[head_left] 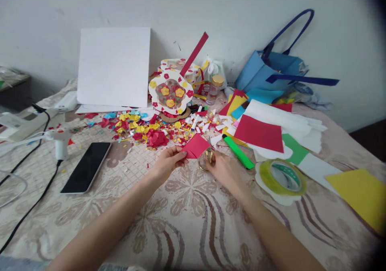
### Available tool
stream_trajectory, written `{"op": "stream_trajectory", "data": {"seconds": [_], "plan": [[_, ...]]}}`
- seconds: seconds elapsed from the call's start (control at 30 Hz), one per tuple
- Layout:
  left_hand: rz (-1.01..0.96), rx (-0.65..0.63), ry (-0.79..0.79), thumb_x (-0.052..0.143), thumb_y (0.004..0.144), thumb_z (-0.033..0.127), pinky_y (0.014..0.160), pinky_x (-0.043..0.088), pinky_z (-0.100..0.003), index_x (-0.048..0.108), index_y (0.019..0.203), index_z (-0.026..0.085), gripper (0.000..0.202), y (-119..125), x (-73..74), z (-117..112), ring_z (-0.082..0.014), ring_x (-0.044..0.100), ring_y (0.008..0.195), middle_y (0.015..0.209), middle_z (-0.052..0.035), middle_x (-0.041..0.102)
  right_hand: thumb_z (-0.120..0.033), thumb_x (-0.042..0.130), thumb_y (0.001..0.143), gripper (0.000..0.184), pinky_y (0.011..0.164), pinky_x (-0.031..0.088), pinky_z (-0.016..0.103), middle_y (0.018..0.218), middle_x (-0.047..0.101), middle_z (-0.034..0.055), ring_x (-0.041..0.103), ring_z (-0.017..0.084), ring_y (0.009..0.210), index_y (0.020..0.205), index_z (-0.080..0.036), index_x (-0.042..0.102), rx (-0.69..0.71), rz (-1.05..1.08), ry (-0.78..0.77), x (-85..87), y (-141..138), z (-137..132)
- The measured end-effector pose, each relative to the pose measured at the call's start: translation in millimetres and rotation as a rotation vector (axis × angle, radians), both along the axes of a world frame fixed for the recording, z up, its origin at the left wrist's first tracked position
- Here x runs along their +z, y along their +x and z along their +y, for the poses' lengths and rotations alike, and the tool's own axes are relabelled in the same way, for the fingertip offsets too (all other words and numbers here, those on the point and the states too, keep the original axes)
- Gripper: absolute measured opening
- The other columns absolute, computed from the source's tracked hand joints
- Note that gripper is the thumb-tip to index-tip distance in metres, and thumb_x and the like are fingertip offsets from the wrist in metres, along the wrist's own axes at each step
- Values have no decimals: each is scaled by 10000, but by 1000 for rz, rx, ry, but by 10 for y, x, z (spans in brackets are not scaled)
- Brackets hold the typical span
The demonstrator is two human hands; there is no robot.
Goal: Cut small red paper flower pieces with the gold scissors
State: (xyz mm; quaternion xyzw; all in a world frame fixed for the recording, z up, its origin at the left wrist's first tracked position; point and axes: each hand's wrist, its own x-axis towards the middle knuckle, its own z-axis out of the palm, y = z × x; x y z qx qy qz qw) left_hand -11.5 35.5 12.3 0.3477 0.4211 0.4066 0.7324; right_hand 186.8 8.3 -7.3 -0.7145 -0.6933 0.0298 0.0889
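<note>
My left hand (167, 162) pinches a small folded piece of red paper (196, 145) by its left corner, just above the patterned bedspread. My right hand (221, 168) is closed round the gold handles of a pair of scissors (207, 158), whose blades reach up to the red paper's right edge. Just beyond both hands lies a heap of red, yellow and blue paper scraps (144, 128). Behind the scraps a white paper flower decoration (170, 91) with yellow and red blossoms stands upright.
A black phone (87, 166) lies to the left, near a glue gun (61, 144) and cables. To the right lie a green marker (239, 152), a roll of tape (282, 176), coloured paper sheets (259, 132) and a blue bag (271, 68). A white board (114, 66) leans on the wall.
</note>
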Motion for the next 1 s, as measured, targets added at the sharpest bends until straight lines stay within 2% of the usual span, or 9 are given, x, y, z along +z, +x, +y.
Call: {"op": "stream_trajectory", "data": {"seconds": [0.1, 0.23, 0.33, 0.43, 0.53, 0.73, 0.87, 0.93, 1.0], "plan": [[-8, 17, 9, 789, 609, 285, 517, 416, -175, 538, 716, 139, 310, -11, 15, 5, -76, 570, 525, 576, -1, 626, -373, 532, 796, 198, 545, 338, 288, 657, 657, 66, 608, 214, 621, 722, -190, 557, -8, 206, -43, -25, 157, -11], [-10, 26, 9, 794, 600, 291, 521, 420, -179, 540, 722, 137, 321, -23, 26, 17, -77, 571, 528, 581, -2, 628, -381, 523, 793, 189, 591, 403, 278, 697, 635, 30, 585, 168, 630, 792, -193, 540, 15, 805, -115, -54, 353, -36], [-9, 6, 7, 805, 582, 290, 520, 417, -178, 555, 737, 131, 335, -26, 16, 27, -73, 565, 523, 586, -5, 635, -431, 540, 800, 284, 493, 342, 236, 658, 540, -17, 489, 123, 549, 946, -187, 530, 44, 1160, -173, -58, 392, -54], [-14, 19, 12, 809, 576, 286, 518, 409, -180, 562, 741, 131, 336, -25, 1, 33, -69, 553, 515, 582, -1, 633, -483, 536, 816, 351, 444, 252, 222, 600, 415, -58, 343, 90, 478, 1011, -192, 520, 129, 1314, -146, -66, 383, -75], [-6, 35, 29, 805, 581, 290, 516, 401, -180, 568, 743, 132, 327, -19, -8, 31, -65, 544, 511, 578, 3, 630, -492, 495, 844, 354, 445, 249, 233, 597, 407, -52, 326, 94, 483, 1014, -183, 518, 183, 1297, -116, -60, 372, -110], [26, 39, 41, 795, 590, 295, 500, 394, -174, 561, 775, 135, 338, -9, 4, 14, -60, 531, 491, 558, 19, 620, -361, 512, 833, 280, 510, 349, 257, 656, 471, -27, 433, 114, 535, 1030, -162, 512, 288, 988, -148, 92, 271, -242], [59, 22, 71, 787, 605, 295, 496, 400, -176, 555, 808, 137, 347, -8, 12, 7, -63, 530, 483, 555, 21, 620, -340, 532, 821, 165, 534, 371, 259, 636, 494, -31, 463, 122, 547, 894, -192, 529, 129, 823, -87, 152, 212, -275], [76, 7, 89, 776, 626, 303, 496, 405, -179, 553, 808, 137, 332, -4, 12, -2, -66, 535, 485, 560, 17, 621, -326, 549, 809, 136, 579, 399, 274, 669, 541, -12, 505, 139, 593, 847, -197, 529, 50, 825, -15, 138, 216, -254], [95, 0, 112, 767, 641, 313, 491, 408, -184, 553, 807, 139, 322, 9, 8, -21, -72, 542, 490, 572, 13, 623, -317, 570, 796, 154, 654, 432, 299, 774, 610, 25, 561, 167, 687, 887, -198, 536, 37, 902, 44, 110, 225, -229]]}}
